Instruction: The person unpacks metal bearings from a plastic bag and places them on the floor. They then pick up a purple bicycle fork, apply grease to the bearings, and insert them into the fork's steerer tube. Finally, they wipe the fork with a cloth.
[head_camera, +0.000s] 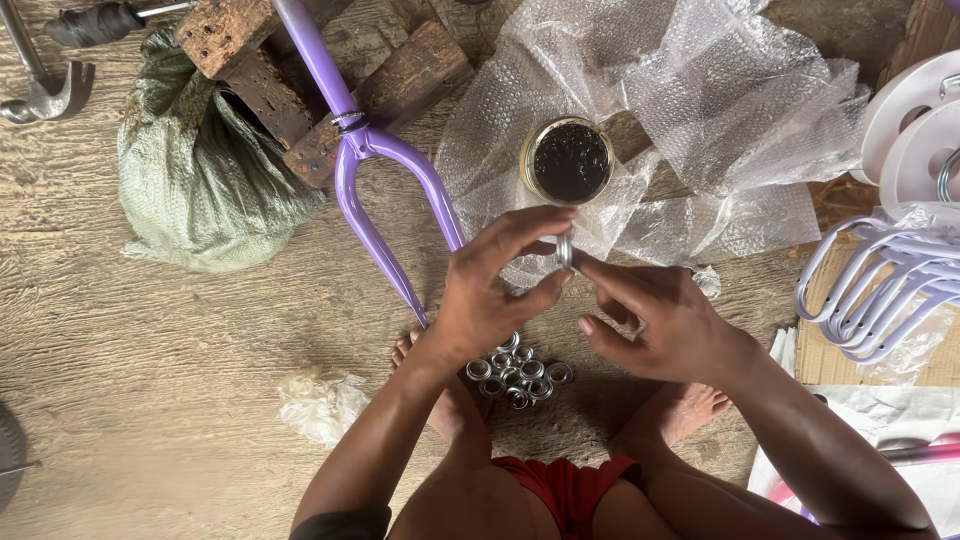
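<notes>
i have the small silver metal ring pinched between both hands above the wooden floor: my left hand has its fingers clenched on the ring's near edge, and my right hand grips it from the other side with thumb and forefinger. to do this well, i judge the ring should be kept upright and held by its rim only. just beyond it stands the open round tin of dark grease, resting on crumpled clear bubble wrap. below my hands lies a heap of silver rings on the floor between my bare feet. the lilac bicycle fork lies left of the hands, close enough to catch my left wrist. a green woven sack sits well apart toward the far left corner.
</notes>
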